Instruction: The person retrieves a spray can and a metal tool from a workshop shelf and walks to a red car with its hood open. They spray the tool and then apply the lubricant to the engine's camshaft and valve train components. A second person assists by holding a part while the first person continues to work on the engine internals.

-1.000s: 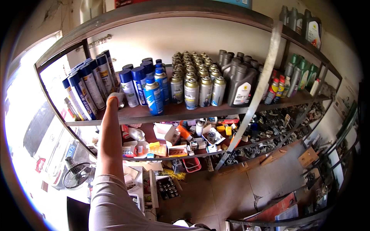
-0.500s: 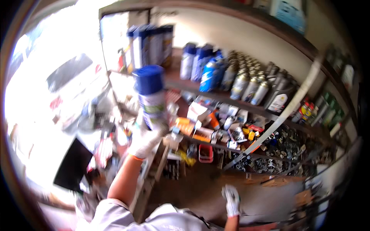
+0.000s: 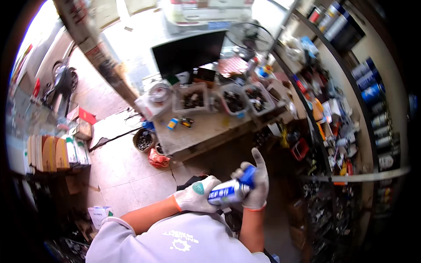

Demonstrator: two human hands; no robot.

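A white and blue spray can [image 3: 228, 193] with a blue cap [image 3: 248, 175] lies tilted before my chest, its cap end up and to the right. My left hand [image 3: 198, 195], in a whitish knit glove with a green patch, is closed round the can's lower end. At the other end my right hand [image 3: 258, 186], gloved alike, grips the cap from the right. One of its fingers points straight up, while the rest curl behind the cap and are partly hidden.
Ahead stands a worktable [image 3: 184, 141] with a black monitor [image 3: 189, 53], plastic bins of small parts [image 3: 191, 100] and a fan [image 3: 248, 37]. Shelves with cans [image 3: 372, 83] and loose packages run along the right. Boxes [image 3: 48, 152] stand at the left.
The view has swung left to the worktable. The can has come down from beside the shelf to my chest, still in my left hand, and my right hand has risen to its cap.
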